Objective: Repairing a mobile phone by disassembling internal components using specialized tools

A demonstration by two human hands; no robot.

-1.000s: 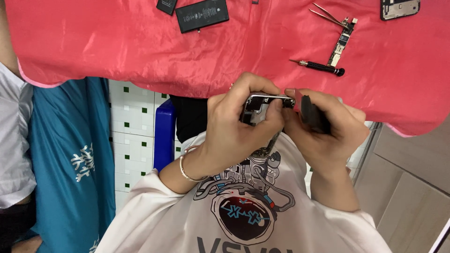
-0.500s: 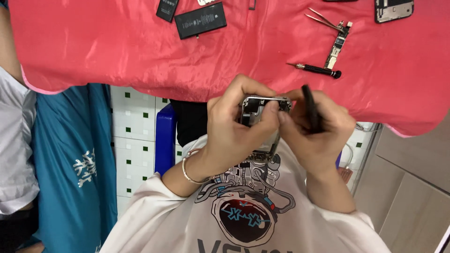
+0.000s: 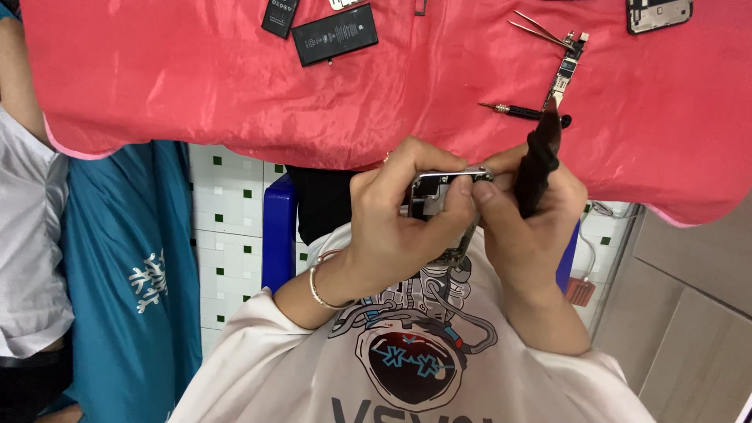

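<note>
**Phone frame in both hands, over the red cloth's edge**

On the counter's red cloth (image 3: pixel 196 78), toward the left, lie two black batteries (image 3: pixel 335 34). My left hand (image 3: pixel 399 223) has its fingers closed around the bare phone frame (image 3: pixel 439 188), which sits between my hands just below the cloth's edge. My right hand (image 3: pixel 529 227) grips a black tool (image 3: pixel 539 164), thumb pressed on the frame. Further right on the cloth lie a small screwdriver (image 3: pixel 525 111), a circuit board (image 3: pixel 567 69) and tweezers (image 3: pixel 539 30).
</note>
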